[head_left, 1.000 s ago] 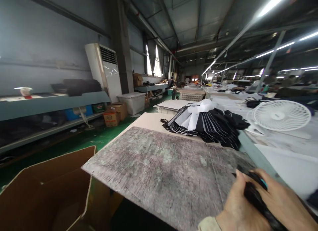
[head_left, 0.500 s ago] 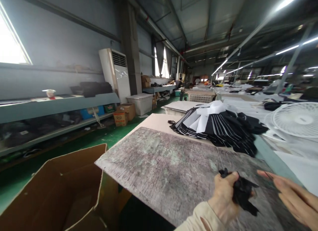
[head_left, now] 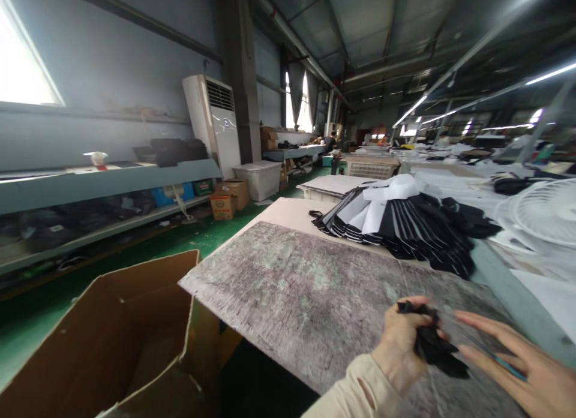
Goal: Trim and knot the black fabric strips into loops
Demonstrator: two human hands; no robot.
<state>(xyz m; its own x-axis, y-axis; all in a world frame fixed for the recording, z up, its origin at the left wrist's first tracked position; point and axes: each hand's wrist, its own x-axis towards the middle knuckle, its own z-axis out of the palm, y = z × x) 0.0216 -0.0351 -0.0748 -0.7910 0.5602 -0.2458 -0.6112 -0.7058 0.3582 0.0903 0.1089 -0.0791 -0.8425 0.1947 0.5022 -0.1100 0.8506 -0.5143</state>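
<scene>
My left hand [head_left: 398,349], in a beige sleeve, is closed around a crumpled bunch of black fabric scraps [head_left: 438,351] above the worn grey-mottled board [head_left: 288,286]. Just right of it, my right hand [head_left: 537,370] has its fingers stretched toward the scraps, apart from or only brushing them; I cannot tell which. A thin tool with a blue handle [head_left: 510,367] lies held between its fingers and palm; its tip is hard to make out. Farther back on the table is a fanned pile of black and white cut fabric pieces [head_left: 405,220].
A large open cardboard box [head_left: 112,298] stands at the board's left edge. To the right are a white fan [head_left: 553,211] and tables with white material. A side bench [head_left: 103,187], cartons [head_left: 224,205] and a floor-standing air conditioner [head_left: 216,127] line the left wall.
My right hand has moved left, closer to the black scraps, and the blue handle now shows. My left hand still grips the scraps, turned slightly. The view has shifted a little.
</scene>
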